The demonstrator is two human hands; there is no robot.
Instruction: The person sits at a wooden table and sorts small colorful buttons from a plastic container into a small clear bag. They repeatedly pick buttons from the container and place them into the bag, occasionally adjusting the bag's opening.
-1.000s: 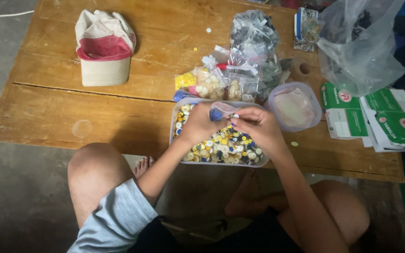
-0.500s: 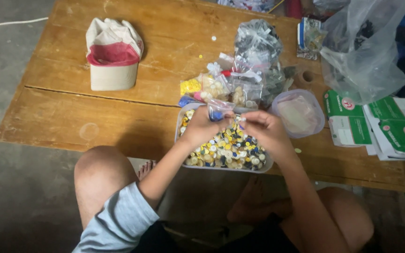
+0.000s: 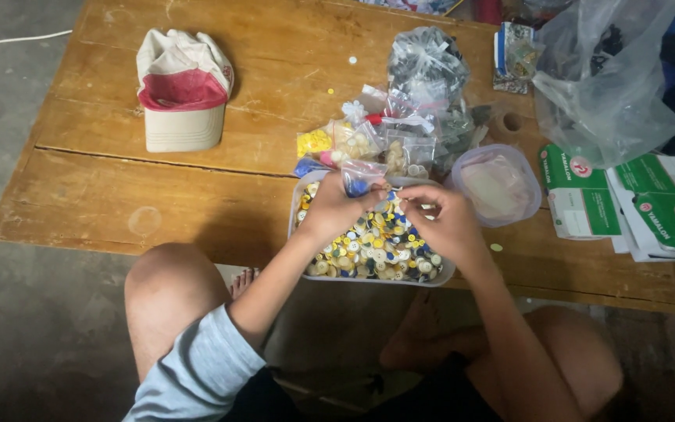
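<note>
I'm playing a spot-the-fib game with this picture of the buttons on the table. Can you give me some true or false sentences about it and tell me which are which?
1. The left hand holds a small clear bag over the tray of buttons. True.
2. The cap sits on the person's head. False: it lies on the wooden table, well left of the tray.
3. The tray is full of buttons of only one colour. False: they are yellow, white, blue and dark mixed.
4. A round clear lidded tub stands just right of the tray. True.
5. The right hand is over the tray. True.
6. The green and white boxes are beside the cap. False: they lie at the table's right end.
</note>
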